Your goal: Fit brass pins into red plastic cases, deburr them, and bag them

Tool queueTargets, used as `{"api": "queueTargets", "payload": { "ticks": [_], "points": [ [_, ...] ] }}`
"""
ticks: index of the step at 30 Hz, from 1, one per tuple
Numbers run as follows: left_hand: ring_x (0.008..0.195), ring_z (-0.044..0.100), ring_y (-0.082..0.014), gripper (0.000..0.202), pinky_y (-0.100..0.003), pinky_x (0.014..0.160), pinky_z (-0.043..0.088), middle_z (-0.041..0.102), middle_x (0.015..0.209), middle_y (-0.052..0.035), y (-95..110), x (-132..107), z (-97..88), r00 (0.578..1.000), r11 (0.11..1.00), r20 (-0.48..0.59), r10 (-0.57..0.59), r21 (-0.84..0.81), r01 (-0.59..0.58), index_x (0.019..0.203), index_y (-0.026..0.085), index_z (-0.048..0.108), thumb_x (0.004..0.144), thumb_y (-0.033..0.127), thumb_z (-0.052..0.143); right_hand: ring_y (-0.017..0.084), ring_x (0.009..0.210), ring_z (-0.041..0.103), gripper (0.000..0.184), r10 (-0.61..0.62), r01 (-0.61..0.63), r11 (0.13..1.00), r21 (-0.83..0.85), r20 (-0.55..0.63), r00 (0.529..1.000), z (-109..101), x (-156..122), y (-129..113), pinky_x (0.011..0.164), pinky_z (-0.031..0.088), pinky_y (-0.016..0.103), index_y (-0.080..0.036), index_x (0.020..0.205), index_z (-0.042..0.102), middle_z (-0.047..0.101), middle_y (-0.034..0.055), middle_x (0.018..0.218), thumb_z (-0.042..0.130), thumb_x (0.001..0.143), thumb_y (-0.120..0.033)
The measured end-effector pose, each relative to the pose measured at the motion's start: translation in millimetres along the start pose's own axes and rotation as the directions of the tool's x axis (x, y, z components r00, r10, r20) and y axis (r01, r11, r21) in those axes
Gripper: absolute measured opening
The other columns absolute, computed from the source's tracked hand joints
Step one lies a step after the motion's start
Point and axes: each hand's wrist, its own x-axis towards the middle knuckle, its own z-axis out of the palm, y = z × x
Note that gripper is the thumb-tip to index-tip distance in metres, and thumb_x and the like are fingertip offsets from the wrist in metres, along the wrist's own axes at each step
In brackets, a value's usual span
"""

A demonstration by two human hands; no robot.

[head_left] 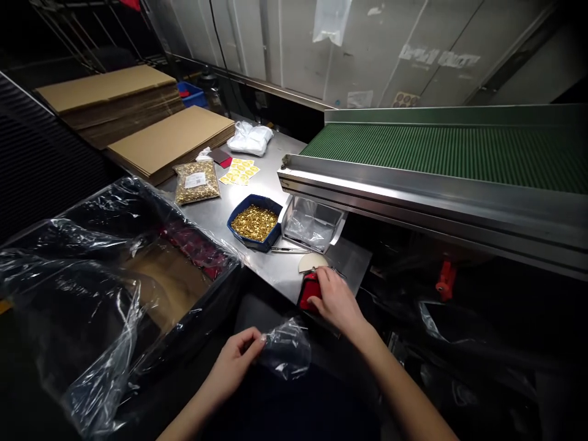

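My left hand is closed, pinching the edge of a clear plastic bag just in front of my body. At the near corner of the metal table, my right hand grips a small red pouch-like item with black edging, its fingers over the top and thumb on the near side; the hand hides part of it. A round cream-coloured piece lies just behind it. Beyond are a blue tray of small gold-coloured metal pieces and a white-sided bin of clear bags, with a thin metal tool before them.
A green ribbed conveyor with a metal rail runs off to the right. On the left stands a large plastic-lined box with red items inside. Cardboard stacks, a bag of gold pieces and yellow sticker sheets are farther back.
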Motion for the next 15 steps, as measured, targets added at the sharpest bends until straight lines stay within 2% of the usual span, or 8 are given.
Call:
{"api": "queueTargets", "payload": {
  "ticks": [2, 4, 6, 8, 10, 12, 13, 15],
  "points": [
    [0.056, 0.039, -0.0120, 0.043, -0.024, 0.055, 0.031, 0.046, 0.060, 0.0049, -6.2, 10.1, 7.9, 0.999, 0.999, -0.042, -0.006, -0.036, 0.004, 0.073, 0.019, 0.054, 0.092, 0.057, 0.054, 0.029, 0.112, 0.060, 0.035, 0.063, -0.062, 0.997, 0.045, -0.021, 0.998, 4.4, -13.6, 5.5, 0.100, 0.045, 0.043, -0.023, 0.111, 0.056, 0.063, 0.0093, 0.118, 0.070, 0.080, -0.027],
    [0.052, 0.039, -0.0111, 0.043, -0.023, 0.053, 0.030, 0.046, 0.059, 0.0054, -9.3, 18.8, 16.1, 0.998, 0.998, -0.059, -0.013, -0.064, 0.009, 0.073, 0.019, 0.053, 0.091, 0.058, 0.053, 0.029, 0.096, 0.066, 0.033, 0.175, -0.168, 0.980, 0.104, -0.055, 0.983, 3.6, -28.6, 16.8, 0.088, 0.051, 0.044, -0.023, 0.105, 0.053, 0.066, 0.0073, 0.102, 0.071, 0.080, -0.035],
    [0.050, 0.040, -0.0108, 0.044, -0.023, 0.051, 0.030, 0.047, 0.057, 0.0053, -8.4, 25.5, 23.4, 0.998, 0.996, -0.062, -0.015, -0.086, 0.010, 0.072, 0.019, 0.052, 0.091, 0.059, 0.054, 0.029, 0.089, 0.069, 0.040, 0.295, -0.275, 0.946, 0.169, -0.106, 0.950, -2.2, -44.8, 29.2, 0.082, 0.055, 0.043, -0.024, 0.113, 0.048, 0.068, 0.0074, 0.098, 0.066, 0.084, -0.044],
    [0.050, 0.043, -0.0110, 0.046, -0.022, 0.051, 0.033, 0.049, 0.057, 0.0046, -3.9, 30.1, 29.6, 0.998, 0.995, -0.054, -0.013, -0.096, 0.008, 0.069, 0.019, 0.052, 0.091, 0.060, 0.054, 0.027, 0.094, 0.071, 0.054, 0.382, -0.320, 0.889, 0.327, -0.147, 0.912, -9.4, -63.8, 36.7, 0.083, 0.057, 0.041, -0.023, 0.130, 0.038, 0.069, 0.0096, 0.106, 0.058, 0.089, -0.051],
    [0.051, 0.046, -0.0112, 0.048, -0.022, 0.051, 0.036, 0.051, 0.058, 0.0037, 2.1, 33.4, 35.2, 0.999, 0.995, -0.042, -0.006, -0.095, 0.002, 0.067, 0.018, 0.052, 0.090, 0.060, 0.055, 0.025, 0.107, 0.070, 0.067, 0.438, -0.279, 0.760, 0.587, -0.145, 0.887, -11.6, -84.8, 35.5, 0.091, 0.057, 0.038, -0.024, 0.143, 0.030, 0.067, 0.0120, 0.122, 0.056, 0.091, -0.056],
    [0.050, 0.048, -0.0113, 0.050, -0.022, 0.051, 0.038, 0.052, 0.058, 0.0028, 7.8, 36.5, 41.0, 1.000, 0.996, -0.017, 0.001, -0.088, -0.002, 0.066, 0.018, 0.053, 0.090, 0.062, 0.055, 0.026, 0.113, 0.068, 0.075, 0.474, -0.207, 0.601, 0.772, -0.137, 0.870, -3.3, -104.7, 26.5, 0.095, 0.055, 0.038, -0.027, 0.147, 0.031, 0.065, 0.0121, 0.130, 0.062, 0.087, -0.060],
    [0.049, 0.048, -0.0113, 0.051, -0.022, 0.051, 0.038, 0.052, 0.057, 0.0027, 10.2, 38.2, 43.9, 1.000, 0.996, -0.001, 0.004, -0.085, -0.004, 0.066, 0.018, 0.053, 0.090, 0.062, 0.053, 0.027, 0.113, 0.068, 0.077, 0.478, -0.176, 0.560, 0.810, -0.142, 0.867, 5.2, -112.8, 20.5, 0.095, 0.055, 0.038, -0.028, 0.145, 0.033, 0.065, 0.0119, 0.130, 0.066, 0.084, -0.061],
    [0.048, 0.047, -0.0115, 0.052, -0.023, 0.049, 0.038, 0.050, 0.056, 0.0031, 13.6, 41.9, 48.9, 0.999, 0.997, 0.031, 0.014, -0.075, -0.011, 0.067, 0.018, 0.052, 0.092, 0.064, 0.048, 0.027, 0.110, 0.068, 0.074, 0.443, -0.154, 0.580, 0.800, -0.151, 0.884, 27.8, -123.9, 9.2, 0.093, 0.056, 0.036, -0.027, 0.139, 0.037, 0.066, 0.0112, 0.126, 0.070, 0.082, -0.059]
  ]
}}
